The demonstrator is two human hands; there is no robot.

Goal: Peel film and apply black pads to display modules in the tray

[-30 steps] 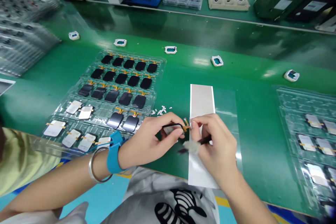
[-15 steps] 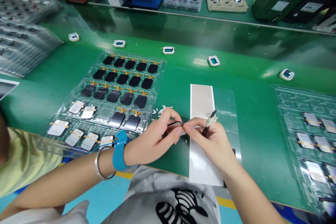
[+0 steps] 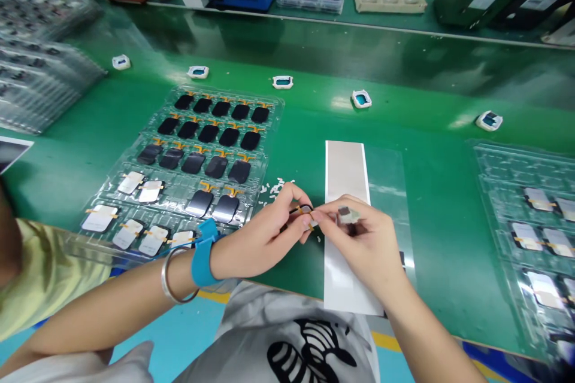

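My left hand [image 3: 267, 236] pinches a small display screen [image 3: 306, 209] by its edges. Its pale back and orange flex cable face up, partly covered by the fingers. My right hand [image 3: 359, 236] meets it there, thumb and forefinger closed at the flex cable. Tucked in the same hand is a slim dark tool with a whitish wrap [image 3: 348, 214], mostly hidden by the fingers; its kind cannot be made out. Below the right hand lies a long white-and-grey sheet [image 3: 345, 170]. Small white scraps [image 3: 272, 188] are scattered beyond my left hand.
A clear tray [image 3: 179, 209] of display screens lies left, another tray [image 3: 498, 191] right. Several white frames [image 3: 362, 99] line the back of the green bench. Stacked trays [image 3: 45, 81] stand far left. A co-worker's yellow sleeve [image 3: 49, 269] shows at left.
The display screen has tipped so more of its pale back and orange cable shows. The dark tool in my right hand has turned, its wrapped end now towards me.
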